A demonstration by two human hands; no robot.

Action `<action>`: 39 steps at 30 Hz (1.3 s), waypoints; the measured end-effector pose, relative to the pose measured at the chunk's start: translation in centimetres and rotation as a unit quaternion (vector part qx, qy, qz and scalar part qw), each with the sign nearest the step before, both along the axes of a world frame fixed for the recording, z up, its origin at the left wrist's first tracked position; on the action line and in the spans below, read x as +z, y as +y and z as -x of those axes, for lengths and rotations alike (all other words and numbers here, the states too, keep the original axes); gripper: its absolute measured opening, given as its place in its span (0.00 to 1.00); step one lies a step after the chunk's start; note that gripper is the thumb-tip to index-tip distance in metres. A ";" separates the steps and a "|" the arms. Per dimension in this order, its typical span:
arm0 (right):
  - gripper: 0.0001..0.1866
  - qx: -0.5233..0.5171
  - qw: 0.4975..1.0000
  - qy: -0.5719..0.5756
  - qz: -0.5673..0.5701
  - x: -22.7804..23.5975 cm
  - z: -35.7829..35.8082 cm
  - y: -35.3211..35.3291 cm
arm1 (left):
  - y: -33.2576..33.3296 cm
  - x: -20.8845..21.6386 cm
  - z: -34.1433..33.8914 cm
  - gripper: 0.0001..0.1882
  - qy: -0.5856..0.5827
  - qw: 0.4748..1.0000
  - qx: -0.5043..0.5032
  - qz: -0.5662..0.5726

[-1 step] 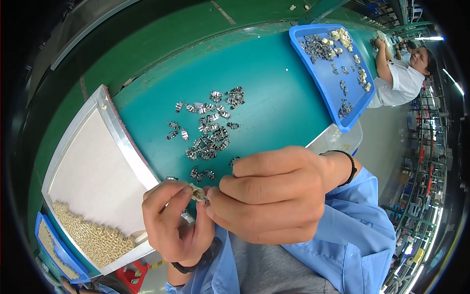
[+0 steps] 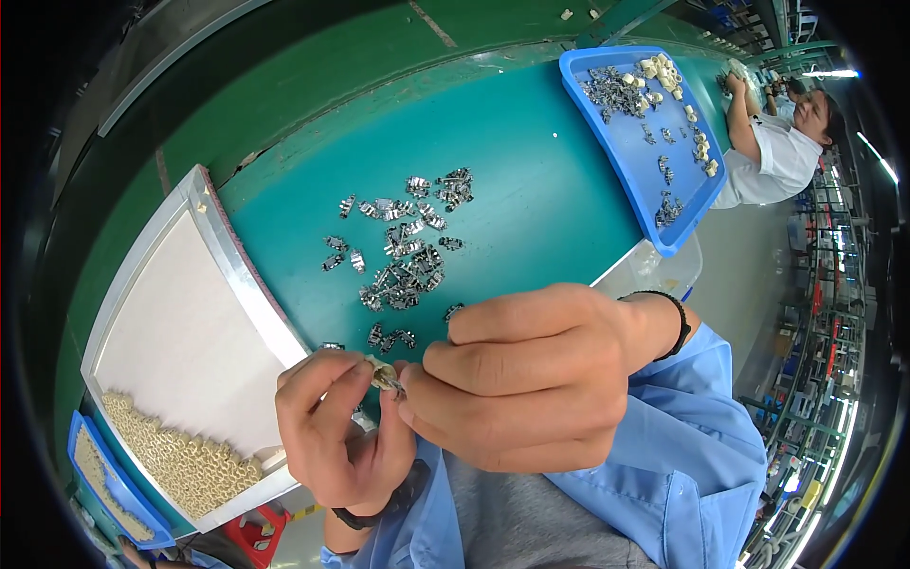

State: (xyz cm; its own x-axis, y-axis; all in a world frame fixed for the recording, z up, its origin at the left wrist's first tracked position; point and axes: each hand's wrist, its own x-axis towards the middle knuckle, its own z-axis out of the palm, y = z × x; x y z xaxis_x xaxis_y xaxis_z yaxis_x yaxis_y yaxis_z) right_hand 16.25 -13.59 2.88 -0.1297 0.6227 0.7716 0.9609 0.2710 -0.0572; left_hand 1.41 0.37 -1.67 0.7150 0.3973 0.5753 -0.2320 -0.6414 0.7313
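Observation:
My left hand point(image 2: 343, 431) pinches a small cream plastic piece point(image 2: 381, 370) between thumb and fingertips. From the other side my right hand point(image 2: 531, 379) closes its thumb and forefinger on a small silvery metal part point(image 2: 397, 386), which meets the cream piece. Where exactly the two join is hidden by the fingertips. Beyond my hands, a loose heap of similar metal parts point(image 2: 406, 278) lies on the green table point(image 2: 531, 161). A few more metal parts point(image 2: 406, 339) rest just ahead of my fingertips.
On the left stands a white metal-edged tray point(image 2: 204, 284) with many cream plastic pieces point(image 2: 171, 446) in its near corner. A blue tray point(image 2: 616, 156) at the far right holds metal parts and cream pieces. Past it, a person in white point(image 2: 782, 156) is at the table.

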 end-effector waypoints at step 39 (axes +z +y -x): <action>0.02 -0.029 0.999 -0.026 -0.014 -0.6 0.8 -1.3 | -0.9 0.4 0.0 0.20 0.013 0.999 -0.014 -0.049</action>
State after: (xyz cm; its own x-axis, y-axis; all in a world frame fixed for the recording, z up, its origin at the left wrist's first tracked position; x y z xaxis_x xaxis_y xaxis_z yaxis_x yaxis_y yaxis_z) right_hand 15.46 -14.92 2.33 -0.1352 0.6087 0.7818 0.9763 0.2163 0.0004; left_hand 1.37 -0.49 -1.25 0.7398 0.3205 0.5916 -0.2323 -0.7035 0.6716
